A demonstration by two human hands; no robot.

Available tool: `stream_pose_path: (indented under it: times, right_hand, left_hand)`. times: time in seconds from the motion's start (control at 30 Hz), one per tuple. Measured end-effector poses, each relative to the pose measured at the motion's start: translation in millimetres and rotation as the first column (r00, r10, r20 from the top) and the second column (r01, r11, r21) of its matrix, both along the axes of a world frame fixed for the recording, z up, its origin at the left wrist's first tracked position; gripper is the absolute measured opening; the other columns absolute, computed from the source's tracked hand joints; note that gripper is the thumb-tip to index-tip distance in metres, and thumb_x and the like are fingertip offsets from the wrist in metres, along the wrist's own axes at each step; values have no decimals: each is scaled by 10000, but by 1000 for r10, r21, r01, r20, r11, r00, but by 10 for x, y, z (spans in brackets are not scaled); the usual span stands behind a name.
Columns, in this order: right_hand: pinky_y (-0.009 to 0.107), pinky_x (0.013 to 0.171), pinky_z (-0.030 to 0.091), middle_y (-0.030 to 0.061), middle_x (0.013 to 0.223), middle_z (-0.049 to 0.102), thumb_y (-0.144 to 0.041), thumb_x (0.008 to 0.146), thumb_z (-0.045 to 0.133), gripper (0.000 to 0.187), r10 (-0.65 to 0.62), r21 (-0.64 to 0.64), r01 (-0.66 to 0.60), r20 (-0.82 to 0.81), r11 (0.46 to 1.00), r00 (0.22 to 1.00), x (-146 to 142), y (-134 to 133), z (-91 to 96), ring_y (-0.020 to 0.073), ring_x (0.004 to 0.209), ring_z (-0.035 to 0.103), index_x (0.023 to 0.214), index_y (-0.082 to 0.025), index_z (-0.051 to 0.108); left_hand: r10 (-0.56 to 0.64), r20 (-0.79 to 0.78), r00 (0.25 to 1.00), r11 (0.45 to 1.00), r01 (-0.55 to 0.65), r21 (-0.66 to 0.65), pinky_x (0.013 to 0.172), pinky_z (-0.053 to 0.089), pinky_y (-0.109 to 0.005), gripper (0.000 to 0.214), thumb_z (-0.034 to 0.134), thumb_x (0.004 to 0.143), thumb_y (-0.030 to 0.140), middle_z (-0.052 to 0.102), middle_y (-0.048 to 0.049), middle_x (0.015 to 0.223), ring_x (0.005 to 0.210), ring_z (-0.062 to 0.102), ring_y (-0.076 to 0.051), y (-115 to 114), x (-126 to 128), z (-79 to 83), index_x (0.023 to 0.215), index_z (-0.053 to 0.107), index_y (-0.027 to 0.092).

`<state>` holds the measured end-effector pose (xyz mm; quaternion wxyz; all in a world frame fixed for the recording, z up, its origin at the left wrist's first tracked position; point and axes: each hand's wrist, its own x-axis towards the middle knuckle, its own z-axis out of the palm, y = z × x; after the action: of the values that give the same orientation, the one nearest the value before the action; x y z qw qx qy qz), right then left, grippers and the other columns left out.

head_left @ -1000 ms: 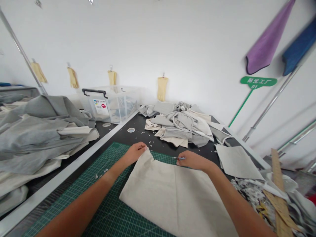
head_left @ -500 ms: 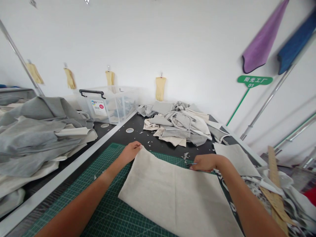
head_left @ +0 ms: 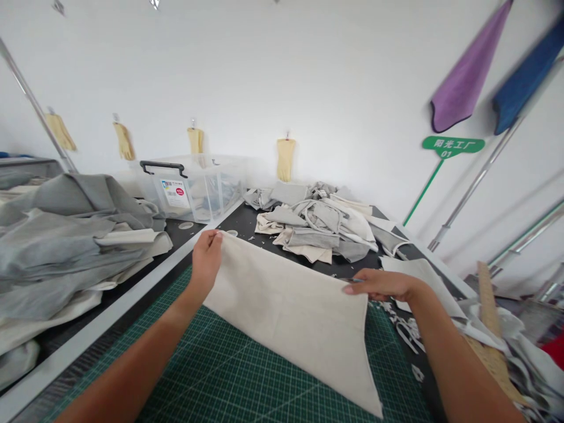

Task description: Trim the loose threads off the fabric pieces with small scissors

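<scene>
A cream piece of cloth (head_left: 286,311) is stretched between my two hands, its top edge raised and slanting down to the right. My left hand (head_left: 207,258) pinches the upper left corner. Near the upper right corner, my right hand (head_left: 381,285) grips the top edge between thumb and fingers. That hand also holds a small blue-grey tool (head_left: 353,280), mostly hidden by the fingers; its kind does not show. Beneath the cloth lies a green gridded cutting mat (head_left: 211,364), partly covered.
A heap of grey and cream cloth pieces (head_left: 317,220) lies behind the mat, a larger pile (head_left: 74,235) at left. A clear plastic box (head_left: 198,188) stands against the wall. At right are flat cloth (head_left: 423,282), white scraps (head_left: 412,335) and wooden rulers (head_left: 489,305).
The cloth has been lifted off the mat and drawn taut. My left hand has moved left and up with its corner; my right hand has shifted slightly right and up.
</scene>
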<state>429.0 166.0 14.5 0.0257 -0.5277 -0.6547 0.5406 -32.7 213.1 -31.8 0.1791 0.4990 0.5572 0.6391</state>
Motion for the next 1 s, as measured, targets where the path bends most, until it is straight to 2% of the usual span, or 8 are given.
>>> stream_pose_path:
  times: [0.17, 0.33, 0.43, 0.57, 0.67, 0.73, 0.9, 1.0]
  right_hand:
    - [227, 440, 68, -112, 474, 240, -624, 806, 702, 528, -243, 197, 296, -255, 935, 936, -14, -30, 241, 47, 442, 149, 679, -206, 406]
    - [217, 420, 85, -122, 481, 233, -545, 785, 774, 536, -444, 295, 602, -458, 742, 771, -173, -21, 397, 37, 441, 132, 679, -221, 361]
    - [212, 398, 106, -118, 469, 244, -502, 780, 797, 540, -485, 311, 704, -548, 638, 681, -232, -30, 459, 36, 424, 156, 662, -224, 349]
    - [202, 361, 123, -114, 475, 216, -489, 789, 794, 603, -510, 183, 748, -628, 637, 588, -237, -58, 539, 32, 401, 184, 605, -234, 279]
    - [191, 333, 141, -120, 476, 202, -439, 794, 801, 593, -516, 105, 774, -688, 625, 510, -216, -65, 576, 30, 387, 177, 600, -234, 279]
    - [182, 318, 150, -124, 475, 199, -402, 797, 803, 572, -510, 48, 764, -718, 643, 474, -194, -59, 583, 28, 380, 162, 608, -229, 291]
    - [174, 306, 188, -126, 463, 200, -350, 830, 773, 526, -493, -113, 652, -753, 750, 436, -166, -43, 582, 32, 371, 127, 627, -220, 306]
    - [176, 303, 178, -123, 463, 210, -376, 853, 752, 518, -503, -160, 616, -747, 771, 435, -199, -49, 579, 34, 371, 126, 630, -217, 313]
  left_hand:
    - [-10, 124, 992, 990, -8, 140, 779, 471, -282, 289, 612, 861, 442, 656, -28, 927, 864, 610, -182, -135, -21, 438, 1009, 643, 196]
    - [-156, 222, 962, 982, 127, 141, 624, 431, -229, 301, 673, 817, 466, 632, -4, 860, 728, 565, -140, -394, 66, 903, 955, 647, 199]
    - [-244, 266, 933, 968, 218, 125, 585, 413, -204, 315, 701, 803, 471, 630, -1, 863, 702, 553, -124, -558, 104, 1133, 953, 647, 199]
    - [-352, 296, 888, 936, 330, 124, 594, 428, -192, 297, 702, 824, 428, 633, -13, 883, 718, 558, -127, -754, 133, 1370, 1006, 653, 199]
    - [-476, 318, 820, 879, 460, 128, 582, 421, -185, 234, 680, 860, 376, 618, -8, 850, 700, 541, -121, -916, 145, 1519, 1017, 658, 204]
    - [-559, 332, 760, 824, 555, 117, 573, 420, -185, 173, 671, 872, 350, 597, 6, 810, 681, 529, -118, -1041, 144, 1602, 982, 652, 217]
    - [-737, 284, 614, 641, 768, 3, 538, 417, -188, 119, 609, 920, 328, 536, 0, 780, 641, 484, -117, -1359, 145, 1714, 972, 620, 222]
    - [-811, 203, 549, 549, 834, -61, 538, 406, -196, 114, 583, 937, 318, 529, -13, 774, 636, 472, -117, -1501, 169, 1740, 948, 624, 213]
